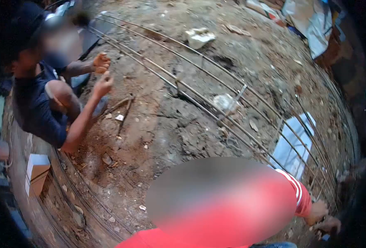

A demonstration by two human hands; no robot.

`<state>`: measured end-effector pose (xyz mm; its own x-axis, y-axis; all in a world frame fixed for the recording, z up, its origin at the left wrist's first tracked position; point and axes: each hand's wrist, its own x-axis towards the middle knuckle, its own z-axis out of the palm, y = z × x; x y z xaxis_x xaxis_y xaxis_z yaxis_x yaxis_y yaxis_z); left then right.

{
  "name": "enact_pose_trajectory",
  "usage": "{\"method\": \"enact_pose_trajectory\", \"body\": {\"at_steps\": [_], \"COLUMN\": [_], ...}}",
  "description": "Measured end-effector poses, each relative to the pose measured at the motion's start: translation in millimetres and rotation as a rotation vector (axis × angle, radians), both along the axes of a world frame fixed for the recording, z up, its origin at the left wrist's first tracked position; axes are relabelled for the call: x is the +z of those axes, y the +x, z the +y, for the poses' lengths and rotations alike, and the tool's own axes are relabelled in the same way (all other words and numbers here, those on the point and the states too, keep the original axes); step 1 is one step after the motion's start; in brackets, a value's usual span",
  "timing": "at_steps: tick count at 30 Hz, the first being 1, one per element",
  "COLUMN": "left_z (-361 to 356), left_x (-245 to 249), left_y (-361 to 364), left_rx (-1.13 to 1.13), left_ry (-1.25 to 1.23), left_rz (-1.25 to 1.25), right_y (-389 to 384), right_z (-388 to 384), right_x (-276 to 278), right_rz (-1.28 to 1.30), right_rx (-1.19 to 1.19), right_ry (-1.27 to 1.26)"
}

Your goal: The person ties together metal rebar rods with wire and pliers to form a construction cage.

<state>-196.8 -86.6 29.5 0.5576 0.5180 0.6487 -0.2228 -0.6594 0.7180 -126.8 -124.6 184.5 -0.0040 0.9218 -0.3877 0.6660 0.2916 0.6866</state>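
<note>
Neither of my hands shows in the head view. A person in a red shirt (170,239) fills the bottom, partly blurred, with a white-striped sleeve (302,198) reaching right. That person's hands (323,219) are low at the right, near the ends of long thin metal rods (220,108); what they hold is too small to tell. At the left, a crouching person in a dark shirt (40,109) has both hands (103,74) raised close together, near the rods' far end. Crosswise metal pieces (240,94) join some rods.
Rough soil (150,136) with stones lies under the rods. A pale sheet (292,142) is beneath them at the right. A white and brown box (38,175) stands at the lower left, beside long bars (84,182). Crumpled sheeting (311,25) lies at the upper right.
</note>
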Motion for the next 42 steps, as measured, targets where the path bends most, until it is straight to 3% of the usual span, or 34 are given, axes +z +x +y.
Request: {"method": "enact_pose_trajectory", "body": {"at_steps": [5, 9, 15, 17, 21, 22, 24, 26, 30, 32, 33, 35, 37, 38, 39, 41, 42], "left_z": [16.8, 55.0, 118.6, 127.6, 139.6, 148.6, 173.8, 210.4, 212.4, 200.2, 202.8, 186.4, 219.5, 191.7, 189.9, 147.7, 141.6], "left_x": [-13.1, -11.1, -2.6, -6.7, -19.7, -22.5, -18.1, -28.1, 34.8, 89.9, 111.5, 138.1, 139.3, 144.7, 145.9, 144.9, 140.1], "left_y": [-0.2, 1.9, 3.4, 0.3, -1.7, -13.6, -39.6, -75.5, -178.9, -197.5, -193.9, -185.3, -156.2, -148.0, -132.9, -121.9, -107.1], "left_rx": [-0.168, -0.337, -0.537, -0.458, 0.005, 0.053, 0.433, 0.763, 1.007, 1.010, 0.971, 1.139, 1.166, 1.161, 1.128, 0.876, 0.815], "left_ry": [-0.035, -0.128, -0.353, -0.551, -1.108, -1.116, -0.649, -0.080, 0.679, 0.532, 0.245, 0.314, 0.374, -0.063, -0.024, -0.103, -0.221], "left_rz": [0.076, 0.347, 0.826, 0.796, 0.263, 0.043, 0.257, 0.622, 0.739, 0.832, 0.935, 0.850, 0.900, 0.456, 0.459, 0.166, -0.075], "right_y": [-27.8, -16.3, 43.9, 57.5, 69.2, 70.7, 59.2, 38.6, -12.5, -35.2, -44.6, -64.6, -54.2, -52.4, -46.4, -50.3, -34.7], "right_z": [-33.6, -60.6, -82.7, -74.0, -27.7, -10.6, 26.9, 62.1, 110.5, 109.7, 103.9, 81.9, 87.0, 89.8, 88.3, 72.5, 80.7], "right_x": [-9.7, -16.9, -60.7, -81.3, -137.9, -152.6, -177.9, -192.9, -200.0, -193.7, -188.8, -173.8, -176.5, -175.7, -170.1, -130.2, -134.8], "right_rz": [0.016, 0.124, 1.615, 1.864, 2.060, 2.100, 2.163, 2.221, 2.324, 2.391, 2.429, 2.610, 2.648, 2.479, 2.504, 2.570, 2.451], "right_rx": [-0.070, -0.121, -0.983, -1.082, -0.958, -0.906, -0.802, -0.701, -0.568, -0.555, -0.554, -0.511, -0.363, -0.448, -0.420, -0.330, -0.543], "right_ry": [0.029, 0.038, -0.003, -0.019, -0.072, -0.103, -0.142, -0.179, -0.287, -0.302, -0.289, -0.109, -0.191, 0.196, 0.268, 0.270, 0.443]}}
